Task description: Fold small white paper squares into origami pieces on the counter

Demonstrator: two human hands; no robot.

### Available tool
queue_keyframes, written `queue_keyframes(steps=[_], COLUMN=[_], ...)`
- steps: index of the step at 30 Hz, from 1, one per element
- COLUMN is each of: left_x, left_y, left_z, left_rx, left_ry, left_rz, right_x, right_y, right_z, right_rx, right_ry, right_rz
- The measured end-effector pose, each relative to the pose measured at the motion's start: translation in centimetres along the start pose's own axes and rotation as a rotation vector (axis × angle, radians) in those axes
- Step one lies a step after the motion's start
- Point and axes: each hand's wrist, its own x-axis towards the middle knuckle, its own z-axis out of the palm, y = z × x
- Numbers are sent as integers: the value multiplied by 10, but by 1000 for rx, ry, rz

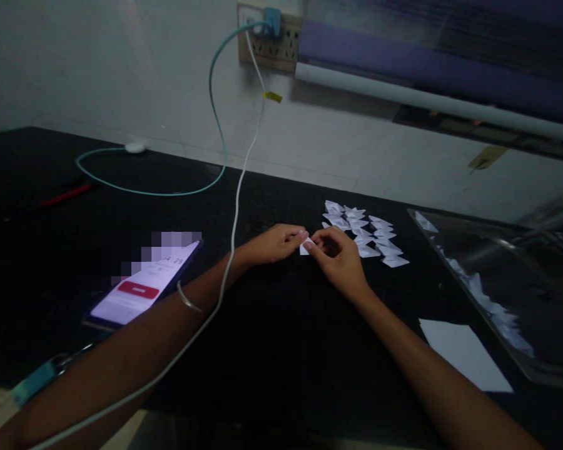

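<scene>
A small folded piece of white paper [304, 249] is pinched between both hands above the dark counter. My left hand [279, 242] grips its left side with thumb and fingertips. From the right, my right hand [340, 256] holds the other side, fingers curled and thumb on the paper. Just behind my right hand lie several folded white paper pieces [383, 236] with pointed ends, set in rough rows. A stack of flat white paper sheets [464, 356] rests to the right of my right forearm.
A lit phone [143, 287] lies left of my left forearm. A white cable [237, 212] hangs from the wall socket [276, 44] across that forearm. A teal cable [159, 194] loops on the counter. At the right is a metal sink [511, 262] with white shapes along its near side.
</scene>
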Motion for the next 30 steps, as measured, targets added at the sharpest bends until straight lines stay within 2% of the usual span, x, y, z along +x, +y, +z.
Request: queue_keyframes(steps=[3,7,12,19,30], left_x=[-1,-3,-3,-3,-2], left_y=[4,4,4,3,4], left_z=[-1,-3,-3,2,0], left_rx=[-48,-124,-148,-175,-50], left_ry=[-25,-67,-52,8,90], left_rz=[-38,-53,-45,-132,-48], right_x=[0,0,-2,-4,-5], right_y=[0,-2,-5,-5,-5], right_z=[0,1,3,4,5], right_rx=[2,144,234,300,280], right_ry=[-13,-2,-8,-17,-21], right_rz=[10,80,138,124,171])
